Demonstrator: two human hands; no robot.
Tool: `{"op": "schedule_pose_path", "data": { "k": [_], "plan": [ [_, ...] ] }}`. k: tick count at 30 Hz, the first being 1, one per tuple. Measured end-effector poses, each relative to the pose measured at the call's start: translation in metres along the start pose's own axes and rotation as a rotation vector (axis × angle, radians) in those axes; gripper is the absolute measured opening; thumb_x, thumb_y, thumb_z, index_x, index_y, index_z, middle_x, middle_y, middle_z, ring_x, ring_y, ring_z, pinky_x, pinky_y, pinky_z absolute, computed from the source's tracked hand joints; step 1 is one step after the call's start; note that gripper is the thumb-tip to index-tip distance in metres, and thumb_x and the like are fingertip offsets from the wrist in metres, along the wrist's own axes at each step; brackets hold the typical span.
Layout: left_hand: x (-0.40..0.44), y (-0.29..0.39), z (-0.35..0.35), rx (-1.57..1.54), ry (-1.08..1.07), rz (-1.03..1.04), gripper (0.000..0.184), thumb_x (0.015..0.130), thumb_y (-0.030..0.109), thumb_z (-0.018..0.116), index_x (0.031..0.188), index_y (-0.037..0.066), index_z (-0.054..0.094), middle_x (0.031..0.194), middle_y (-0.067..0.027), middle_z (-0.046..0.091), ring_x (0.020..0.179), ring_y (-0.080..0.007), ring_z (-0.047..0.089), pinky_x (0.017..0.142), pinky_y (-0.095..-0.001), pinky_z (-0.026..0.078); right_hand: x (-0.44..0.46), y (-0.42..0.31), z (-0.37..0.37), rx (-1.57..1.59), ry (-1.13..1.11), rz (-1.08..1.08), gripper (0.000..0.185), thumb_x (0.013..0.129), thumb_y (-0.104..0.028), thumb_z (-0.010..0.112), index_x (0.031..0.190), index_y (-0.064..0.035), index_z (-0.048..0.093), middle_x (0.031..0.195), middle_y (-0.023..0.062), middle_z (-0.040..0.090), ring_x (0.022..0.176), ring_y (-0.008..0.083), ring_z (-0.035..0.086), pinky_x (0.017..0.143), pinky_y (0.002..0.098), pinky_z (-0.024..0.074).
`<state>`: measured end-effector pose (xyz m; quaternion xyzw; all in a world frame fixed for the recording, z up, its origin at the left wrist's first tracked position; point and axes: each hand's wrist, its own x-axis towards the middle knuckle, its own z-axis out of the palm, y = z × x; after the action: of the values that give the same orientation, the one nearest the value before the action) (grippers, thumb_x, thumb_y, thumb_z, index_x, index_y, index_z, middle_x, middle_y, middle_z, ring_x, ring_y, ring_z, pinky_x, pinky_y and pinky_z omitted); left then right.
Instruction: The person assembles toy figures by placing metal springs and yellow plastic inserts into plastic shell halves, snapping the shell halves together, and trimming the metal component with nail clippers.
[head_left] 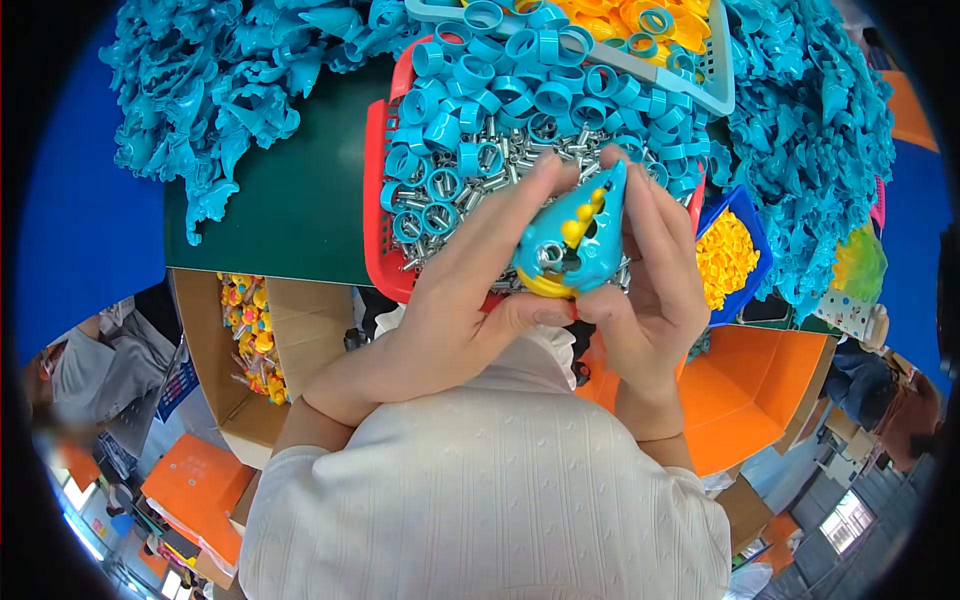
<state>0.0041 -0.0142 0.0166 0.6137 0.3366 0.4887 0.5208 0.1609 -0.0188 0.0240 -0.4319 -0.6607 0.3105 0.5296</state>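
Observation:
Between my two hands, above a red basket (376, 215), is a teal plastic toy piece (604, 250) with a pointed end, yellow bumps along one side and a yellow rim at the bottom. A shiny metal part (549, 255) shows in its lower left. My left hand (455, 290) is closed on the piece from the left, its thumb near the yellow rim. From the right, my right hand (655, 285) grips it with thumb low and fingers along the side. Below the hands, the basket holds teal rings (470, 72) and many small metal cylinders (510, 158).
Piles of teal plastic parts (220, 90) flank the basket on the green table (300, 205). A grey basket (722, 60) holds yellow parts. At right, small yellow pieces fill a blue tray (760, 245). A cardboard box (310, 320) and an orange-lined box (750, 390) stand by the near edge.

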Motion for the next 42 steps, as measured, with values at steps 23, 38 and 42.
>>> {"op": "schedule_pose_path", "data": {
  "k": [23,38,42],
  "plan": [
    [-0.001,0.005,-0.017,0.256,-0.067,0.169,0.069,0.060,0.013,0.078,0.121,-0.001,0.049,0.120,-0.0157,0.047,0.112,-0.0284,0.049,0.091,-0.0338,0.044,-0.015,-0.002,-0.013,0.542,-0.127,0.347,0.071,0.076,-0.029,0.068,0.125,0.0128,0.037,0.128,0.0225,0.039,0.116,0.0276,0.044,0.092,0.0385,0.0429],
    [0.000,0.006,-0.019,0.426,-0.098,0.165,0.065,0.062,0.022,0.077,0.117,-0.001,0.053,0.118,-0.0162,0.050,0.106,-0.0267,0.053,0.087,-0.0331,0.046,-0.008,0.009,-0.006,0.460,-0.118,0.157,0.068,0.066,-0.017,0.076,0.123,0.0065,0.044,0.124,0.0186,0.044,0.112,0.0259,0.049,0.092,0.0353,0.0439],
    [0.001,0.006,-0.018,0.459,-0.115,0.201,0.065,0.065,0.032,0.073,0.117,-0.001,0.052,0.118,-0.0170,0.049,0.104,-0.0248,0.052,0.086,-0.0323,0.045,-0.007,0.003,-0.007,0.451,-0.125,0.226,0.068,0.068,-0.020,0.075,0.123,0.0061,0.044,0.124,0.0179,0.044,0.111,0.0258,0.049,0.093,0.0359,0.0428]
  ]
}}
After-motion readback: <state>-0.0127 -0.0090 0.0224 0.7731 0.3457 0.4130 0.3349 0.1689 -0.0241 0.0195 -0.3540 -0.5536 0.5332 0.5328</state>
